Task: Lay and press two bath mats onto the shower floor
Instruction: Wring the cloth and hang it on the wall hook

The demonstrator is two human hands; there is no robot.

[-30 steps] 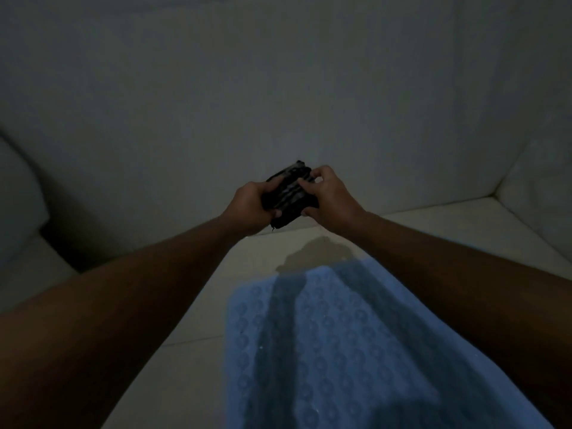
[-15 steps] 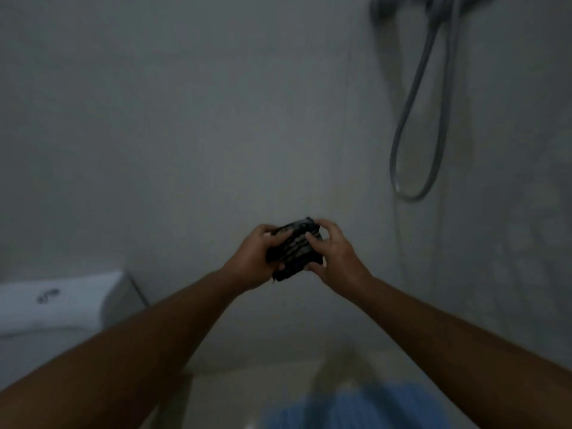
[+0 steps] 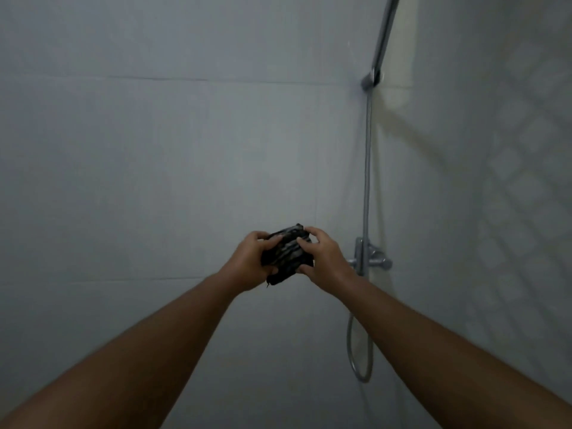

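Observation:
A small dark folded bundle with grey stripes (image 3: pixel 288 253) is held out in front of me at arm's length, against the shower wall. My left hand (image 3: pixel 247 264) grips its left side and my right hand (image 3: pixel 322 258) grips its right side, thumbs on top. No bath mat and no shower floor are in view.
A pale tiled wall (image 3: pixel 154 150) fills the view. A chrome shower rail (image 3: pixel 368 150) runs up at the right, with a mixer valve (image 3: pixel 371 260) beside my right hand and a hose loop (image 3: pixel 359 360) hanging below. A patterned wall (image 3: pixel 510 212) stands at far right.
The view has tilted up from the floor to the wall. The blue mat and floor have dropped out of sight. Both hands still hold the dark bundle.

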